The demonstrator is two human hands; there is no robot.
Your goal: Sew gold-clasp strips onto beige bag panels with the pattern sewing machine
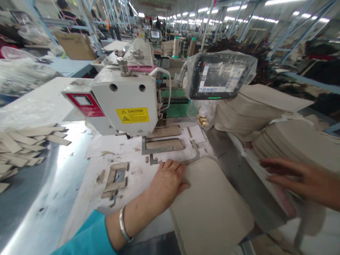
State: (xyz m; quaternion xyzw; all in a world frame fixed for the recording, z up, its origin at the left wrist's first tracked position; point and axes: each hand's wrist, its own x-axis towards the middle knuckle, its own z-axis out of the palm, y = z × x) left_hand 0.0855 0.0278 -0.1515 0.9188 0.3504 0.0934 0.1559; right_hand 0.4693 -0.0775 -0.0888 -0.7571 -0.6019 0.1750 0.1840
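Observation:
My left hand [170, 180], with a silver bangle at the wrist, has its fingers curled over the upper left corner of a beige panel [212, 209]. The thumb presses on the panel's top face. This panel lies flat in front of the sewing machine [127, 99], and further layers show along its left edge. My right hand [297, 177] is blurred by motion at the right, fingers stretched out and apart, beside a stack of beige panels [289, 141]. Nothing shows in its grasp. A metal clamp frame [164, 148] sits below the machine head.
Beige strips [23, 148] lie heaped on the left of the metal table. Another panel stack [239, 109] stands behind the first. A plastic-wrapped touchscreen [220, 76] rises behind the work area, above a clear bag [204, 115] of gold-coloured parts. A small template [117, 179] lies near my left forearm.

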